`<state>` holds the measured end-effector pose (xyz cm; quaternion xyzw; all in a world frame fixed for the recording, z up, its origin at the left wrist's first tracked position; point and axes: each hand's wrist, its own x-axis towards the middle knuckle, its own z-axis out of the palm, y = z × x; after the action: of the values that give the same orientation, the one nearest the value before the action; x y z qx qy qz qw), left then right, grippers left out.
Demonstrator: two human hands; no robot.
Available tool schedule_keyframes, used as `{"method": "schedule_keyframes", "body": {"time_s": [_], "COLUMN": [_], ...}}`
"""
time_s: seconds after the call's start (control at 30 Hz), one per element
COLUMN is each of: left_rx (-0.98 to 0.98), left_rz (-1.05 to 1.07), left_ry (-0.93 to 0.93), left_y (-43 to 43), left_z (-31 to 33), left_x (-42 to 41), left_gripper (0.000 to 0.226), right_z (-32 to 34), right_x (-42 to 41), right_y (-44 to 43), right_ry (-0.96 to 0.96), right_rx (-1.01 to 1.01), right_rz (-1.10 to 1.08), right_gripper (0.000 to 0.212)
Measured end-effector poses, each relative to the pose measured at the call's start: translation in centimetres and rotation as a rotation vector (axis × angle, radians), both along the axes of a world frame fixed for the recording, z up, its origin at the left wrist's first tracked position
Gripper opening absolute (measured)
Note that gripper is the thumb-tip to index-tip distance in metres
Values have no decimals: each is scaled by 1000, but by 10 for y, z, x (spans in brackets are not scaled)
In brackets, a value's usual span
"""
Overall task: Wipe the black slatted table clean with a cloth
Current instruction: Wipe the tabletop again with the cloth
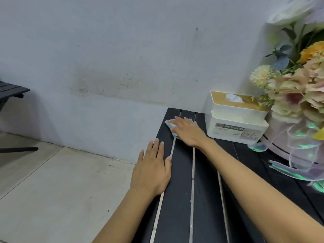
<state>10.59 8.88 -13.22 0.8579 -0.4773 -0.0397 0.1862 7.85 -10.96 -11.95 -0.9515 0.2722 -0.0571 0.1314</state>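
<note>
We see the black slatted table (177, 199) running away from us toward the wall (105, 50), its near end and right side cut off by the frame. The right hand (188, 132) lies flat on the blue cloth (170, 127) at the table's far left corner, fingers straight and together, pressing down rather than gripping. The hand covers most of the cloth, so only a fuzzy fringe shows past the fingertips and along the thumb side, and we cannot tell how it is folded. The left hand (152, 171) rests palm down on the outermost left slat, nearer to us, fingers extended and slightly spread, holding nothing, with its little-finger side overhanging the table edge. Just to the right of the cloth hand stands a white tissue holder (233, 130) with a tan lid. A tissue pokes from the slot, and the small print under its label is too fine to read. A bouquet (296, 95) in shiny ribbon fills the right edge, partly blurred and cropped, and hides the holder's far right corner. At the left border a dark piece of furniture (12, 90) is mostly out of frame above the tiled floor (61, 181).
</note>
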Motion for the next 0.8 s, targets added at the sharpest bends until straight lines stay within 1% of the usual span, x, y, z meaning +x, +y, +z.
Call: {"method": "schedule_keyframes", "body": {"time_s": [0.1, 0.2, 0.23, 0.33, 0.4, 0.47, 0.53, 0.6, 0.67, 0.7, 0.8], "left_rx": [-28, -77, -84, -103, -89, -81, -91, -112, -114, -113, -80], "left_rz": [-6, -4, 0, 1, -1, 1, -11, -17, -7, -2, 7], "left_ry": [2, 2, 2, 4, 7, 6, -3, -14, 0, 8, 42], "left_y": [0, 0, -1, -1, -3, -3, -4, -4, -3, -3, -2], "left_z": [-5, -8, -9, -9, -8, -8, -10, -13, -12, -10, -6], "left_x": [-1, 1, 1, 0, 0, 0, 0, 1, 1, 1, 0], "left_gripper": [59, 88, 92, 94, 94, 95, 95, 93, 92, 89, 61], "right_z": [-2, -4, -6, -2, 5, 14, 17, 10, 6, 6, 6], "right_x": [34, 55, 58, 57, 47, 27, -8, -41, -53, -46, -7], "right_y": [-36, -54, -56, -50, -32, -3, 33, 64, 72, 64, 9], "right_ry": [-9, -5, -6, -82, -69, 4, 106, 73, 18, 15, 48], "right_rx": [-39, -163, -198, -121, -102, -81, -113, -156, -147, -141, -159], "right_rz": [-47, -75, -80, -124, -49, 81, 196, 236, 157, 108, -60], "right_gripper": [46, 47, 47, 44, 43, 45, 46, 47, 47, 46, 46]}}
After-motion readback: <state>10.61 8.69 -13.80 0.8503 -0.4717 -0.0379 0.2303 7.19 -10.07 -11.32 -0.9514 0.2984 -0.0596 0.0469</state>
